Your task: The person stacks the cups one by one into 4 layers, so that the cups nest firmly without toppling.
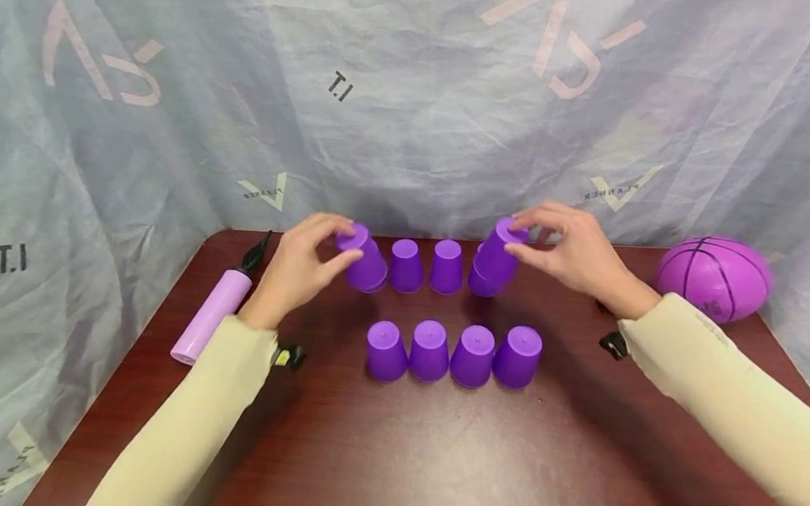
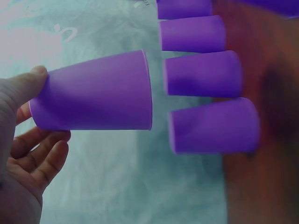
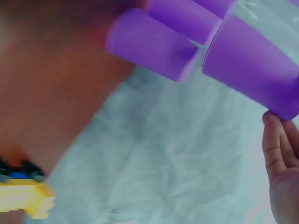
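My left hand [image 1: 303, 264] grips an upside-down purple cup [image 2: 98, 95] by its narrow base, thumb on one side and fingers on the other. This cup is tilted and overlaps the left end of the back row in the head view. On the right, my right hand [image 1: 572, 247] pinches another upside-down purple cup [image 3: 252, 70] near its base, in front of a back-row cup [image 1: 482, 284]. Between them two purple cups [image 1: 407, 266] stand upside down side by side. Nearer to me, a front row of several upside-down purple cups [image 1: 429, 352] stands on the table.
A lilac hand pump [image 1: 214, 313] with a black nozzle lies at the table's left. A purple ball [image 1: 715, 278] with black lines sits at the back right. A yellow object [image 3: 25, 196] shows in the right wrist view. Grey printed cloth [image 1: 400, 140] hangs behind the brown table [image 1: 387, 460].
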Motion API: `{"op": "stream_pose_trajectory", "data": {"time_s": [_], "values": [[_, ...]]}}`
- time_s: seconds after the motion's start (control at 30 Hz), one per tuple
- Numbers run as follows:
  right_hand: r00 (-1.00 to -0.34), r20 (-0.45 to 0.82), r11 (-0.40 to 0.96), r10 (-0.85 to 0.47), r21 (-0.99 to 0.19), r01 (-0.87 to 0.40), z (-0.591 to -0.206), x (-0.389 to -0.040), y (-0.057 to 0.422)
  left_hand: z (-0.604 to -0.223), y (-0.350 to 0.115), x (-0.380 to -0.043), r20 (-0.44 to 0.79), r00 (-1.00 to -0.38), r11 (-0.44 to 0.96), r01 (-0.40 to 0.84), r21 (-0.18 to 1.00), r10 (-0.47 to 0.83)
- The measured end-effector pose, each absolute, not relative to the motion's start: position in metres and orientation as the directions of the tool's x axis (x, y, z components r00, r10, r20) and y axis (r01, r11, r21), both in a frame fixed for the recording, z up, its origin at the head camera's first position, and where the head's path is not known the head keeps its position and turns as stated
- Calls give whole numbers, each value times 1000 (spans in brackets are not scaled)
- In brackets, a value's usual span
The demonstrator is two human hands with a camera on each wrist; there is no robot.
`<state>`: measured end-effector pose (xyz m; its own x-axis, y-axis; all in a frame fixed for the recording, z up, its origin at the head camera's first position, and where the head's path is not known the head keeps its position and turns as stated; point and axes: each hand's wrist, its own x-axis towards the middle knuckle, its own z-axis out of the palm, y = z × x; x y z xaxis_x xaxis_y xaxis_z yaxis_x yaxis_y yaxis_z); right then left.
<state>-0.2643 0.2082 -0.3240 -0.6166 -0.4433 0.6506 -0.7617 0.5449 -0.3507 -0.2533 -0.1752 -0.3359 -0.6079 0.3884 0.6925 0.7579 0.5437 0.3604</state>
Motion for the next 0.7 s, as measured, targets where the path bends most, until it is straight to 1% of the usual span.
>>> {"op": "stream_pose_trajectory", "data": {"time_s": [0.07,0.17,0.3,0.4,0.5,0.7], "values": [[-641,634,570,-433,-358,-740,-315,-274,197,-328,-163,-270,669,-624,570,744,349,404],[-711,562,615,-423,-398,-681,-308,-286,180,-321,-150,-290,604,-678,628,697,347,420],[-781,474,662,-406,-437,-609,-306,-297,165,-316,-142,-302,533,-746,688,628,363,400],[-792,456,671,-406,-439,-597,-308,-303,159,-315,-142,-305,507,-773,709,597,376,382],[-787,459,670,-412,-433,-603,-310,-306,157,-318,-142,-307,493,-785,727,580,367,376],[-794,451,678,-407,-434,-594,-312,-309,155,-327,-142,-308,502,-781,735,577,355,371]]}}
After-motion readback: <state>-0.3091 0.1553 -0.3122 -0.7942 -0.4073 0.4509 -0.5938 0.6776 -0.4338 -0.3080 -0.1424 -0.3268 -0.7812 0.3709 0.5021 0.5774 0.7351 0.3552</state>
